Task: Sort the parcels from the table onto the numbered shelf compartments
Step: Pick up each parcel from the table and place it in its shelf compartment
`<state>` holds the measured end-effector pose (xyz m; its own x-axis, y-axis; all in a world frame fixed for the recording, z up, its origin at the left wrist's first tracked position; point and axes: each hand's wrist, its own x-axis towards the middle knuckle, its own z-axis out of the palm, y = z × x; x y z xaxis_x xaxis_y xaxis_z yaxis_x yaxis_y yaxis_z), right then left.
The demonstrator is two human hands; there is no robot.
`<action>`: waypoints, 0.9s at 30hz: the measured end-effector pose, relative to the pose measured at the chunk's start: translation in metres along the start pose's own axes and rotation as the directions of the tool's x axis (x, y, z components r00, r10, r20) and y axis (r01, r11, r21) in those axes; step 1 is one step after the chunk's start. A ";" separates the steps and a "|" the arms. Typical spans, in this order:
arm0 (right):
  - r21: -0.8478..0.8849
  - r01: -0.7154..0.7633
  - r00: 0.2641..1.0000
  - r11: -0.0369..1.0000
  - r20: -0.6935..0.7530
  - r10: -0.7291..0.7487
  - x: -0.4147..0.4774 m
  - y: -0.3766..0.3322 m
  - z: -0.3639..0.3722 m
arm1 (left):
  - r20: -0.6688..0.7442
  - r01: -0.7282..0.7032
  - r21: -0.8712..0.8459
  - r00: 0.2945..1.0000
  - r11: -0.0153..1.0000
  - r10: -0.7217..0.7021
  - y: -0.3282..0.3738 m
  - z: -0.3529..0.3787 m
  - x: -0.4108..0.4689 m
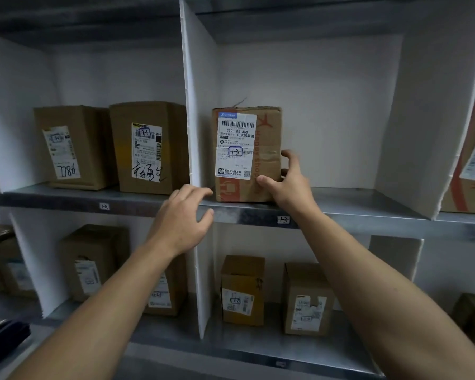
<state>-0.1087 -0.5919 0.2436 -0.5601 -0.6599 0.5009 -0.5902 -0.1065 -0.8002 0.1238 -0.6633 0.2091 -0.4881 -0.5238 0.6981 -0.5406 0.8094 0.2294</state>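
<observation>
A brown cardboard parcel (266,149) with red print and a white label hand-marked "1-3" stands upright at the left of the upper middle compartment. The shelf edge below it carries a tag "1-3" (283,219). My right hand (288,185) wraps the parcel's lower right corner, thumb on the front face, fingers on the right side. My left hand (184,218) hovers just left of the parcel's lower edge, fingers spread, holding nothing and not touching the box.
White dividers (195,105) separate the compartments of the metal shelf (368,204). Two labelled boxes (148,146) stand in the left compartment tagged "1-2" (104,206). Another box (472,157) stands at the right. The lower shelf holds several more boxes (243,290).
</observation>
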 end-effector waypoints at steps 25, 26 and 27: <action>-0.834 -0.017 0.999 0.552 -0.042 -0.034 -0.219 0.054 -0.057 | 0.342 -0.165 -0.260 0.906 0.951 0.251 0.031 0.049 -0.096; -0.862 -0.045 0.999 0.505 -0.034 0.031 -0.237 0.062 -0.067 | 0.367 -0.182 -0.271 0.889 0.945 0.276 0.041 0.058 -0.103; -0.883 -0.069 0.996 0.464 -0.032 0.086 -0.255 0.069 -0.077 | 0.392 -0.193 -0.282 0.871 0.940 0.296 0.051 0.067 -0.110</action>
<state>-0.0515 -0.3737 0.0860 -0.6273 -0.6422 0.4405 -0.7487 0.6530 -0.1142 0.1037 -0.5821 0.0987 -0.8537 -0.3206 0.4104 -0.2209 0.9366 0.2719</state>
